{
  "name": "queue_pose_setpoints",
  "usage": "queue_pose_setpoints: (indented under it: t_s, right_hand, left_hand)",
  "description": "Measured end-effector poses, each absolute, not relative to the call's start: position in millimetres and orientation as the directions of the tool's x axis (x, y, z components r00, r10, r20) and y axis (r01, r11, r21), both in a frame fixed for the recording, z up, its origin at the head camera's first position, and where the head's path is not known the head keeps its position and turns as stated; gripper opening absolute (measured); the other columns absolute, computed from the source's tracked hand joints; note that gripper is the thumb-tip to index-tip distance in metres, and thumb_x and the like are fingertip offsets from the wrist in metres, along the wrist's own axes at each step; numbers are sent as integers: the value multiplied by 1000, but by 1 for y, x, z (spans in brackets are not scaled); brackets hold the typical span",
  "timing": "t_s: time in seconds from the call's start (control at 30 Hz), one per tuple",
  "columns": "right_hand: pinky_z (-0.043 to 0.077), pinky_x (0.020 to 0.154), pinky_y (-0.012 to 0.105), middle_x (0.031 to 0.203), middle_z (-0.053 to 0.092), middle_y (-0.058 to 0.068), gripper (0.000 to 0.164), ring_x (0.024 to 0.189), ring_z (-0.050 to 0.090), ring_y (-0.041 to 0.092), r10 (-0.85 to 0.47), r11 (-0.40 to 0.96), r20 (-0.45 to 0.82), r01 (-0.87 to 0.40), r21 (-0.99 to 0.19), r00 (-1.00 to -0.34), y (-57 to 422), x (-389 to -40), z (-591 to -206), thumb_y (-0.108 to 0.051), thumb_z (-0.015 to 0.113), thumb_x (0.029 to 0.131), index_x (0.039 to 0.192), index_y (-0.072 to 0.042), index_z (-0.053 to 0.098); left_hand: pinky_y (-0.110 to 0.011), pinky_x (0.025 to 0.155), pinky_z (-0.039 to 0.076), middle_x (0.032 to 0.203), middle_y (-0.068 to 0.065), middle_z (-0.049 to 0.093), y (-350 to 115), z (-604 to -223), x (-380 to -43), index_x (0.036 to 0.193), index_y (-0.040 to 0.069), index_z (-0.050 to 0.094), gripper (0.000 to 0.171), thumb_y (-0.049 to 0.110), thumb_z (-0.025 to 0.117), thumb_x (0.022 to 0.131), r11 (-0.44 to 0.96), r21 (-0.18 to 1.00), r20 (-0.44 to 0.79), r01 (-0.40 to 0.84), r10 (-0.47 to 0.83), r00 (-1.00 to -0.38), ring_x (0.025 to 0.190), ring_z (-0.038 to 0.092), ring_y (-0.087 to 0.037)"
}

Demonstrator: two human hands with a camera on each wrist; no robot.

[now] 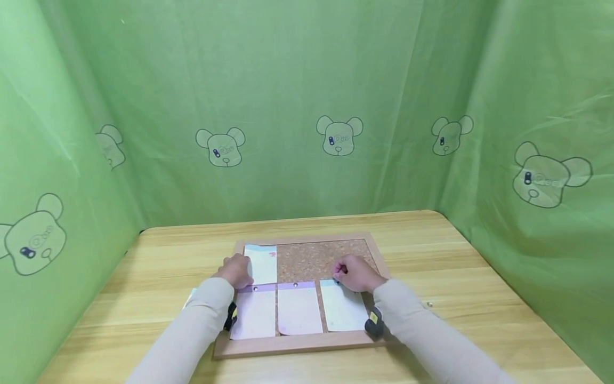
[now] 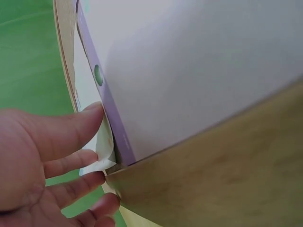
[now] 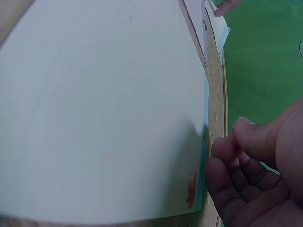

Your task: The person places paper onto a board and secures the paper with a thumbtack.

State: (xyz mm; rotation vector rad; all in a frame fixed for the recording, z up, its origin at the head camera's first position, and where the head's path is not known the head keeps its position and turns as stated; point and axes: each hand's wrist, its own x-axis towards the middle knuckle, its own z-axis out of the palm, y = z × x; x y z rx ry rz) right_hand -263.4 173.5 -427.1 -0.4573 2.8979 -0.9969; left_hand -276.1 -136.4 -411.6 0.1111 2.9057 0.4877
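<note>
A wood-framed corkboard (image 1: 307,261) lies on the table. Along its lower half are two purple-topped sheets (image 1: 299,312) and a blue-topped sheet (image 1: 342,309); a white sheet with a blue top edge (image 1: 262,265) lies at upper left. My left hand (image 1: 235,270) touches that sheet's left side, its thumb on the paper and a lower corner curled up in the left wrist view. My right hand (image 1: 355,272) is over the blue-topped sheet's top edge, fingers curled and thumb tip against the forefinger. No object shows between them. A small pin (image 3: 205,133) is in the blue band.
Round silver pins (image 1: 295,285) sit in the purple bands. One small silver piece (image 1: 429,304) lies on the wooden table (image 1: 460,266) to the right. Part of another paper (image 1: 192,295) shows behind the left sleeve. Green curtains (image 1: 288,80) enclose the table's back and sides.
</note>
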Motion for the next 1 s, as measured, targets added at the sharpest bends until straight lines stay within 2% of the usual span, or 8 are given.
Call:
queue_pose_setpoints:
  t_s: [0.1, 0.2, 0.33, 0.43, 0.67, 0.77, 0.87, 1.0]
  right_hand:
    - [43, 56, 26, 68, 55, 0, 14, 62, 50, 14, -279, 749, 48, -249, -614, -959, 171, -264, -428, 1, 64, 89, 78, -7, 66]
    - [43, 56, 26, 68, 55, 0, 15, 62, 50, 14, -285, 747, 47, -253, -615, -957, 168, -265, -429, 1, 64, 89, 77, -8, 65]
    - [44, 56, 26, 68, 55, 0, 14, 63, 50, 14, -303, 742, 57, -273, -613, -951, 164, -268, -430, 1, 64, 88, 77, -8, 65]
    - [45, 56, 26, 69, 55, -1, 13, 63, 51, 14, -302, 741, 56, -271, -615, -952, 161, -271, -432, 0, 64, 88, 78, -8, 66]
    - [44, 56, 26, 69, 55, 0, 13, 63, 50, 14, -317, 723, 61, -283, -630, -947, 147, -281, -435, -1, 64, 89, 77, -8, 64]
    - [44, 59, 26, 68, 55, -1, 14, 63, 50, 14, -336, 720, 69, -303, -625, -939, 139, -286, -434, -1, 64, 88, 76, -8, 63]
    - [44, 59, 25, 67, 54, -2, 15, 63, 50, 13, -350, 724, 72, -319, -612, -934, 132, -290, -434, 0, 63, 87, 75, -9, 62]
    - [44, 58, 25, 66, 54, -2, 16, 62, 51, 12, -365, 715, 68, -326, -619, -929, 124, -295, -437, 1, 63, 87, 74, -8, 62]
  left_hand:
    - [-52, 80, 49, 102, -13, 55, -138, -412, -276, 99, 3, 64, 25, 10, 76, 79, 942, 330, -190, 53, 121, -974, 91, 48, -32]
    - [-52, 80, 48, 106, -14, 54, -140, -412, -276, 100, 3, 65, 25, 12, 76, 79, 946, 319, -196, 64, 132, -972, 93, 47, -33]
    - [-55, 87, 46, 122, -18, 52, -141, -412, -274, 117, 2, 63, 43, 19, 77, 80, 946, 315, -198, 70, 138, -971, 102, 46, -36]
    - [-54, 87, 47, 125, -18, 52, -141, -413, -274, 120, 1, 62, 52, 29, 79, 79, 945, 316, -195, 85, 152, -969, 103, 45, -35]
    - [-43, 88, 40, 92, -8, 55, -143, -415, -276, 86, 4, 60, 36, 33, 81, 77, 943, 292, -165, 158, 212, -963, 86, 47, -25]
    - [-41, 86, 38, 81, -5, 54, -143, -414, -279, 80, 6, 57, 32, 29, 80, 79, 937, 315, -169, 152, 213, -962, 80, 47, -24]
    - [-41, 86, 39, 84, -6, 59, -142, -415, -281, 89, 3, 62, 30, 25, 79, 80, 931, 342, -169, 131, 198, -966, 83, 48, -25]
    - [-41, 87, 40, 99, -12, 62, -137, -416, -283, 106, -2, 64, 39, 22, 79, 80, 948, 281, -154, 147, 196, -968, 89, 51, -26]
